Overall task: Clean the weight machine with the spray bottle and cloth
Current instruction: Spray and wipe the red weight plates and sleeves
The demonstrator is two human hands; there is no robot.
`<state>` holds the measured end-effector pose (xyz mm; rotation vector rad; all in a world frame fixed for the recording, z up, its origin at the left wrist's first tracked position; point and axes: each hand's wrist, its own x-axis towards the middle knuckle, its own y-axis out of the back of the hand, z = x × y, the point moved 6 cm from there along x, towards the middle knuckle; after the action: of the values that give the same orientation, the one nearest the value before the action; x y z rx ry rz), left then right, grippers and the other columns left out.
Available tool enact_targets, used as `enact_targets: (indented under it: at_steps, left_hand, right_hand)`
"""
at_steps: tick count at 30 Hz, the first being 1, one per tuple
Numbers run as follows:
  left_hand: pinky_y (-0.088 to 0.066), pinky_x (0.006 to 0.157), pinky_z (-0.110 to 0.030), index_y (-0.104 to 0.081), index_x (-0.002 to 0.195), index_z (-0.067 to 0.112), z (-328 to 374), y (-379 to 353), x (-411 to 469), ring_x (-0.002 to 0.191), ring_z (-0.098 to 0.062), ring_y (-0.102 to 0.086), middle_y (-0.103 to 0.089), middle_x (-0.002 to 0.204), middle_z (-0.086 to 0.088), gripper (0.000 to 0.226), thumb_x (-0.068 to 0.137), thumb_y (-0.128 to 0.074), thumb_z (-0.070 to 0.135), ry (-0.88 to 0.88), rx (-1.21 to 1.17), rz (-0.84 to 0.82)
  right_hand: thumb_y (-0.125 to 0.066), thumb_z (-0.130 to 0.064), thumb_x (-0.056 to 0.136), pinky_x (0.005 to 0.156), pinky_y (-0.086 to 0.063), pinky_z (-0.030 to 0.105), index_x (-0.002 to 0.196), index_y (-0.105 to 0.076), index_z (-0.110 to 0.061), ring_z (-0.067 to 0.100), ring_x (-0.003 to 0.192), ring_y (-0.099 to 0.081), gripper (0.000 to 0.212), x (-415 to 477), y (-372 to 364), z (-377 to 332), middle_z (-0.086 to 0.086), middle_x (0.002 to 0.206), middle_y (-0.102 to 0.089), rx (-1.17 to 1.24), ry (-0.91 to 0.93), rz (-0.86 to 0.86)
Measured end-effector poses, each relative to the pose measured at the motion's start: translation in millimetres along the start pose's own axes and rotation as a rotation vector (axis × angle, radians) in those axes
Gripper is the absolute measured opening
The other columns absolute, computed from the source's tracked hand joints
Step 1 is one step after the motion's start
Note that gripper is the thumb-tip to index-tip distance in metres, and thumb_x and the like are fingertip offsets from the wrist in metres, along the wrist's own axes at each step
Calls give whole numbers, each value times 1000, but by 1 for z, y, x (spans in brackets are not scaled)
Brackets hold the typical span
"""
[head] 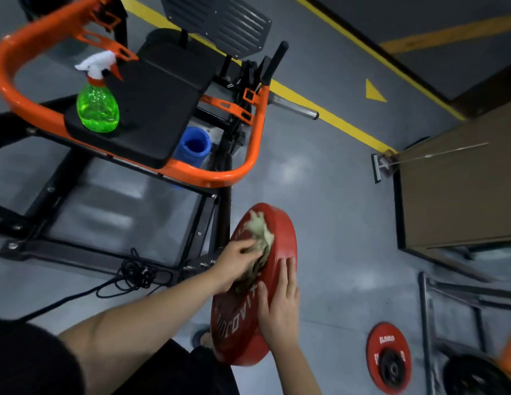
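Left hand (238,262) fingers clamp the frayed beige cloth (261,238); the flat, straight-fingered right hand (280,309) should brace the round red weight plate (243,334) firmly.

Bare floor (337,212) right of red plate (281,223), black frame (224,215) close left

Grey glossy floor (320,181) w/ yellow line (334,118) + yellow arrow (375,92). Brown box (459,183) on the right, squeegee (377,169) at its corner. Black cable (134,273) coiled on floor, small red plate (388,342) lying flat.
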<state>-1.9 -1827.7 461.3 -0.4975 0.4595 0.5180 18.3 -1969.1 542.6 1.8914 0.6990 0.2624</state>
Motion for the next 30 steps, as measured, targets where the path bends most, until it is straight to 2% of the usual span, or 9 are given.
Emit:
enact_targets:
  at_steps: [3, 8, 11, 14, 16, 18, 21, 27, 30]
  left_hand:
    - [-42, 115, -32, -74, 119, 26, -16, -2, -39, 114, 7, -62, -72, 109, 27, 28, 95, -70, 11, -52, 72, -6]
    - [-47, 110, -33, -75, 122, 17, 50, -11, 5, 115, -2, -65, -73, 118, 13, 30, 93, -68, 23, -232, 34, 169]
    - [-50, 106, -34, -75, 120, 19, 74, -11, 39, 110, -8, -68, -75, 112, 12, 33, 88, -65, 24, -171, 6, 130]
    - [-47, 102, -32, -73, 121, 19, 66, -9, 41, 112, -17, -66, -71, 113, 7, 28, 95, -64, 17, -102, 144, 79]
    - [-43, 100, -24, -66, 133, 19, 43, -8, 22, 118, -11, -60, -64, 122, 11, 35, 99, -63, 19, -48, 221, 58]
    - [-41, 110, -26, -64, 137, 21, 7, -6, 2, 123, -7, -58, -63, 132, 10, 39, 99, -63, 16, -6, 154, 10]
    - [-51, 106, -43, -69, 130, 15, -28, 4, -15, 112, -21, -70, -75, 117, -3, 35, 98, -60, 2, 137, -70, -105]
    - [-56, 99, -35, -65, 134, 12, -11, 8, -20, 110, -21, -71, -75, 118, -7, 40, 94, -70, 5, 172, -202, -192]
    - [-54, 101, -33, -62, 138, 18, -13, 6, -27, 113, -17, -69, -74, 120, -3, 47, 94, -69, 3, 141, -132, -214]
  right_hand:
    - [-51, -45, 102, 119, -28, 48, 163, -7, -27, 34, 145, -30, 78, 3, 3, 0, -14, 169, 7, -6, 13, -57]
    - [-51, -67, 92, 117, -23, 39, 163, 0, -27, 33, 148, -25, 95, 17, 11, -1, -12, 168, 14, -10, -24, -193]
    - [-55, -90, 70, 119, -23, 40, 162, 10, -25, 30, 152, -14, 129, 25, 14, -8, -11, 166, 23, -67, -43, -348]
    - [-80, -83, 48, 119, -28, 50, 152, 35, -24, 33, 152, -6, 167, 26, 17, -7, -16, 152, 49, -191, -80, -581]
    - [-89, -75, 40, 120, -28, 52, 146, 44, -21, 36, 153, -3, 178, 25, 17, -6, -17, 140, 60, -244, -65, -649]
    - [-93, -69, 37, 120, -29, 52, 144, 46, -20, 38, 153, -5, 182, 25, 17, -6, -15, 137, 62, -249, -32, -656]
    - [-94, -67, 36, 119, -31, 53, 142, 48, -25, 36, 154, -4, 182, 25, 18, -2, -14, 142, 59, -231, -14, -662]
    - [-93, -71, 36, 122, -22, 58, 135, 49, -45, 30, 155, 13, 175, 71, 28, -5, -29, 140, 55, -186, 15, -760]
    - [-96, -62, 45, 122, -19, 59, 146, 40, -41, 32, 155, 13, 171, 106, 32, -12, -20, 153, 45, -266, -58, -860]
